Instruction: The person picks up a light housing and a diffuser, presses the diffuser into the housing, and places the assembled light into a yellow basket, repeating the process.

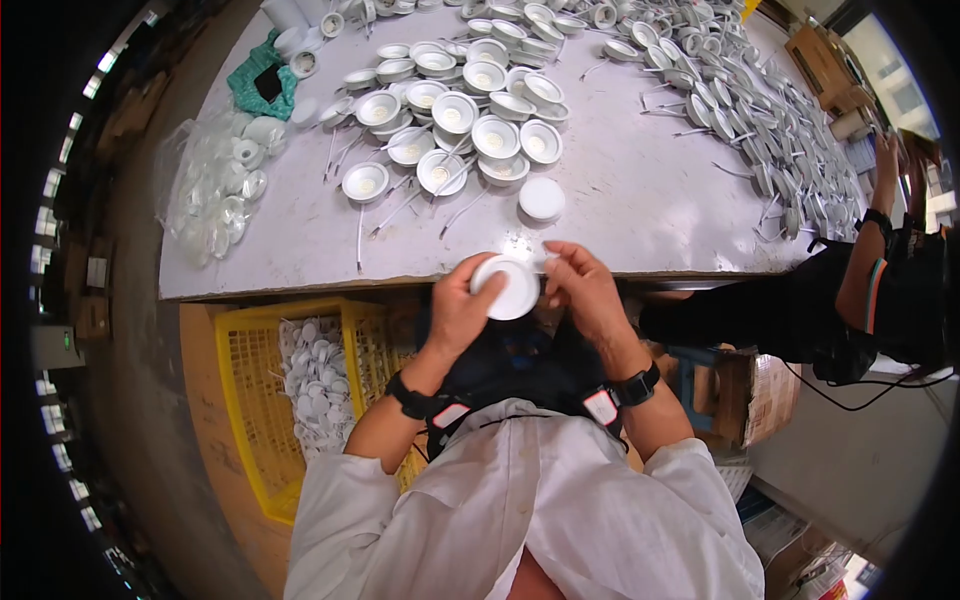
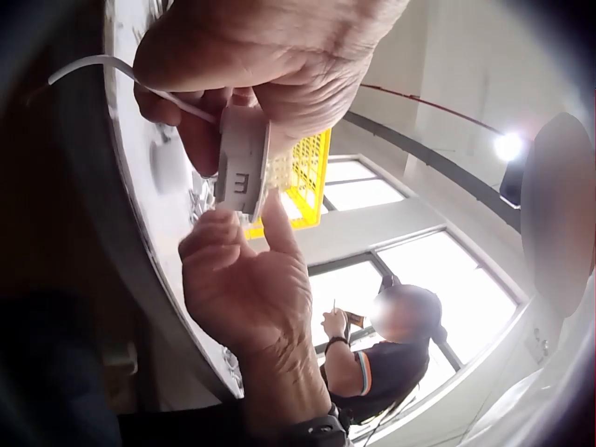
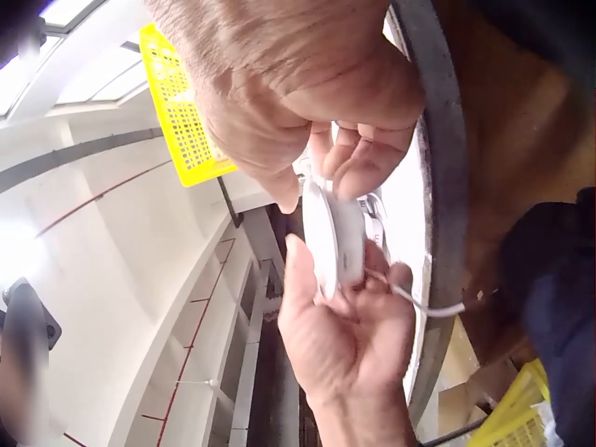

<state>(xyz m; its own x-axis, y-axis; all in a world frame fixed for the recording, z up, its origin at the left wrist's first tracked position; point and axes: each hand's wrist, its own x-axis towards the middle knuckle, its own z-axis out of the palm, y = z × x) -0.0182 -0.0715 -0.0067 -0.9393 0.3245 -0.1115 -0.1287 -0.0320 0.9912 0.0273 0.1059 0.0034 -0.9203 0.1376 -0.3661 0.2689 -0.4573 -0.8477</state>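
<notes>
Downlight [image 1: 508, 288]: round, white, flat-faced, thin wire trailing.

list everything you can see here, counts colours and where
held light fitting: one, white, between both hands at the table's near edge
loose disc: one, white, on the table just beyond the hands
light fittings with wires: many, white, clustered mid-table
far pile of fittings: many, white and grey, table's right side
plastic bag: one, clear, holding white parts, table's left end
cloth: one, green, far left of table
table: one, pale grey
crate: one, yellow, under the table at left, holding white discs
other person: one, dark shirt, at right
left hand: grips the fitting
right hand: pinches its edge
</notes>
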